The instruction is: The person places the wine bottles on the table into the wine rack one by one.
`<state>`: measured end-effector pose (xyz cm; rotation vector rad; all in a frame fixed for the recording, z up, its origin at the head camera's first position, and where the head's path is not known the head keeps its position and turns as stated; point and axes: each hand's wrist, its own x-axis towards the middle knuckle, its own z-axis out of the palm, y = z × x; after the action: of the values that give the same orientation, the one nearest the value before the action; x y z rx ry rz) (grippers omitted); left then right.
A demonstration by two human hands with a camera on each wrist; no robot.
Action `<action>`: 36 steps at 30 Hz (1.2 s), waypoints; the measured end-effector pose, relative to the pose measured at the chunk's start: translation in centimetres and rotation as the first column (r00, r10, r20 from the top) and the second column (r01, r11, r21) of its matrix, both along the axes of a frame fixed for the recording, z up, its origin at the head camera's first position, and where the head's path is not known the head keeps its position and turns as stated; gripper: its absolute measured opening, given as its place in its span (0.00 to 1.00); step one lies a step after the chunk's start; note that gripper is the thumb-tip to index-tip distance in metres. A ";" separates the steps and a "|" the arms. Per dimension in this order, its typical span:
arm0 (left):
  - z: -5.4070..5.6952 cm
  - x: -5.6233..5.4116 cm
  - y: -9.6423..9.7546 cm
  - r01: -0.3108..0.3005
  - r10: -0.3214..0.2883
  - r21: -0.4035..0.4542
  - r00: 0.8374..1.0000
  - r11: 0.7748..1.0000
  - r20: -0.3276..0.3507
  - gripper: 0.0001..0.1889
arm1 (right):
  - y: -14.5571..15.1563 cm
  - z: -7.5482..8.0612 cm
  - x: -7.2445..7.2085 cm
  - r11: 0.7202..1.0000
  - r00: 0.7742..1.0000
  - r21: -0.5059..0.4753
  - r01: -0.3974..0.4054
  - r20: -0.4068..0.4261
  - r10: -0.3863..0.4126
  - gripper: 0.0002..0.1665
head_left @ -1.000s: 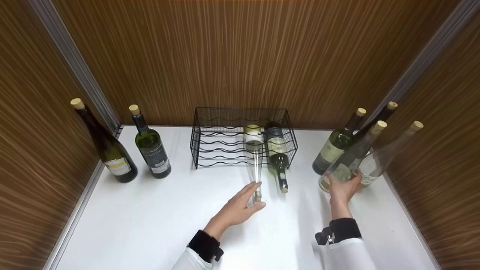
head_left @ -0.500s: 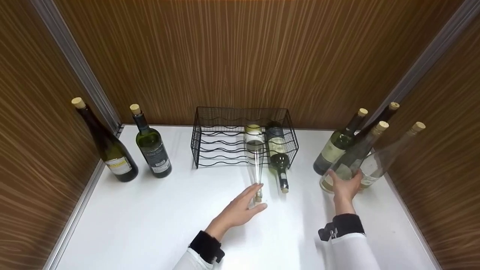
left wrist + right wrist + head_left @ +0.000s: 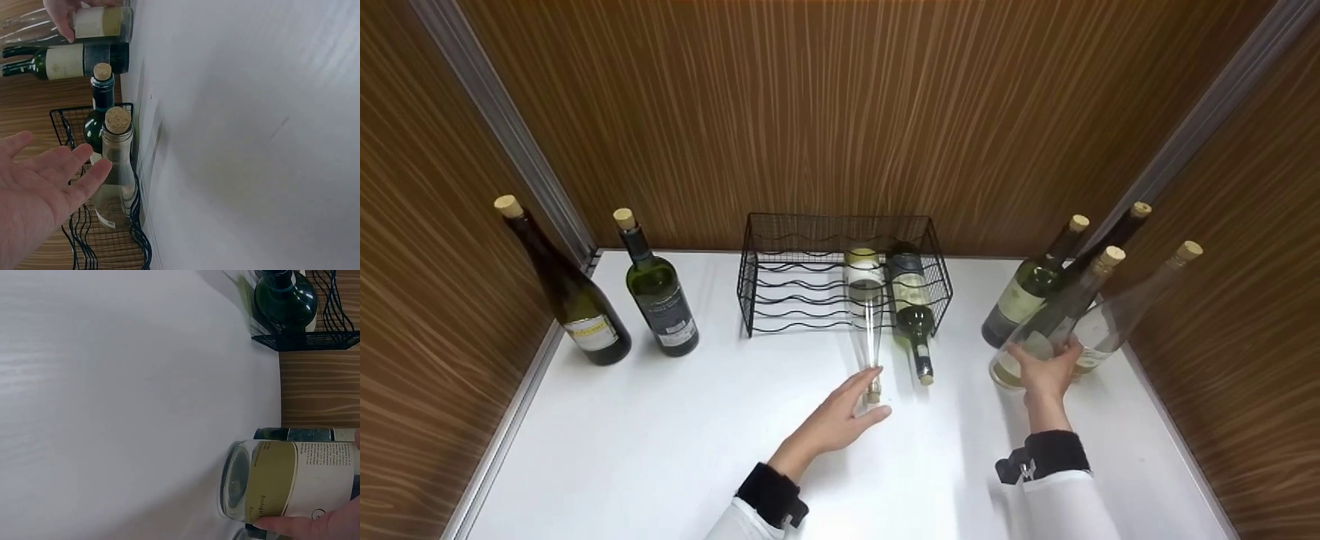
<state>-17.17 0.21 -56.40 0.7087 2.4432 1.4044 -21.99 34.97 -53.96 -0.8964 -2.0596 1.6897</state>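
Observation:
My right hand (image 3: pixel 1046 375) grips a clear corked wine bottle (image 3: pixel 1086 289) low on its body, the thumb lying on its olive-and-white label (image 3: pixel 323 461). That bottle stands among the right-hand bottles and leans slightly. At the front of the black wire rack (image 3: pixel 795 326), my left hand (image 3: pixel 832 424) is spread with straight fingers beside the neck of another clear bottle (image 3: pixel 870 315). This one lies in the rack, its cork (image 3: pixel 118 120) pointing toward me. A green wine bottle (image 3: pixel 913 311) lies to its right in the rack.
Beside the gripped bottle stand a green bottle (image 3: pixel 1020 300), a dark bottle (image 3: pixel 1110 240) and another clear bottle (image 3: pixel 1132 307). Two dark corked bottles, one tall (image 3: pixel 577 300) and one shorter (image 3: pixel 660 300), stand at left. Wood-grain panels (image 3: pixel 840 112) enclose the white table (image 3: pixel 660 450).
The bottle in my right hand has shifted slightly left and toward me at its top. My left hand has stayed by the bottle neck. The whole view has swayed slightly.

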 end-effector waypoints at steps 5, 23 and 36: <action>-0.1 -0.1 -0.1 0.004 -0.004 0.026 1.000 1.000 -0.002 0.38 | -0.3 0.3 0.4 0.998 0.998 0.019 -0.055 0.026 0.054 0.67; 0.2 -0.3 -1.3 -0.018 0.012 0.110 0.998 0.994 0.060 0.37 | -1.2 0.1 1.1 0.980 0.988 0.130 -0.153 0.035 0.150 0.56; 0.8 -0.6 -2.1 -0.055 0.043 0.147 0.996 0.988 0.083 0.36 | -2.3 0.6 1.6 0.921 0.970 0.306 -0.241 0.065 0.232 0.58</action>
<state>-17.82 -1.94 -55.58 0.6143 2.3291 1.6157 -20.42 32.64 -53.33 -0.5901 -2.4474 1.4020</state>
